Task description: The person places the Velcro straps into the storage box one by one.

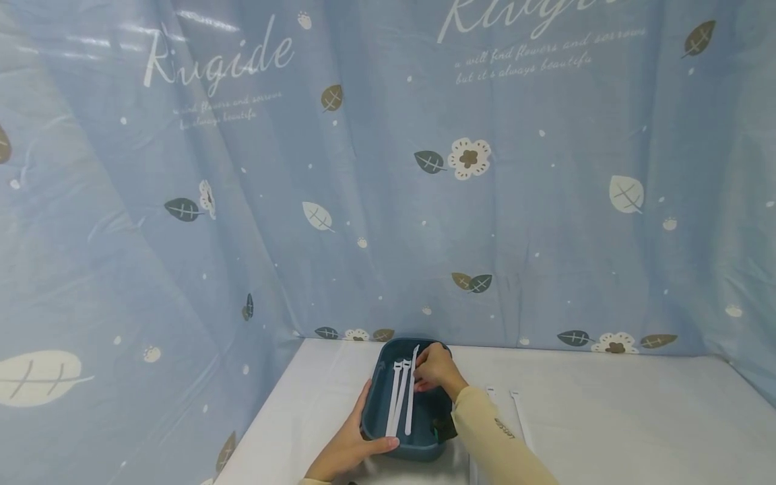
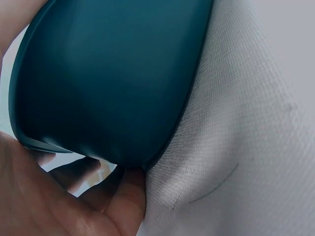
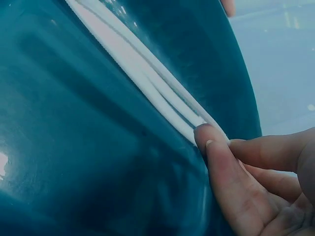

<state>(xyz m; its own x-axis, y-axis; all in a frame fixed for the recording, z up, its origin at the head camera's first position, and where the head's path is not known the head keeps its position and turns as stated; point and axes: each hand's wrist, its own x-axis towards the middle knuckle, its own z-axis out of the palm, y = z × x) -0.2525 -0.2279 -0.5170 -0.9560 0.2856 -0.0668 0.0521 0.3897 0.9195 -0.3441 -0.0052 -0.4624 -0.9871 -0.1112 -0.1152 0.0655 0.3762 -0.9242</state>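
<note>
A blue-green plastic bin (image 1: pixel 418 454) stands on the table, with white cable ties (image 1: pixel 393 404) lying lengthwise in its left half. My left hand (image 1: pixel 354 441) holds the bin at its near left corner, thumb over the near rim and fingers along the left side. In the left wrist view the fingers curl against the bin's outer wall (image 2: pixel 123 83). Reaching into the bin from the right, my right hand (image 1: pixel 438 369) pinches a white cable tie (image 1: pixel 409 401) between thumb and fingers. The right wrist view shows the pinched end of the white strips (image 3: pixel 142 73) close up.
More white cable ties (image 1: pixel 523 419) lie on the white table (image 1: pixel 630 417) right of the bin, partly hidden by the right sleeve (image 1: pixel 494 431). A small dark object (image 1: pixel 445 429) shows at the bin's near right corner. A blue patterned curtain (image 1: pixel 388 168) hangs behind and at the left.
</note>
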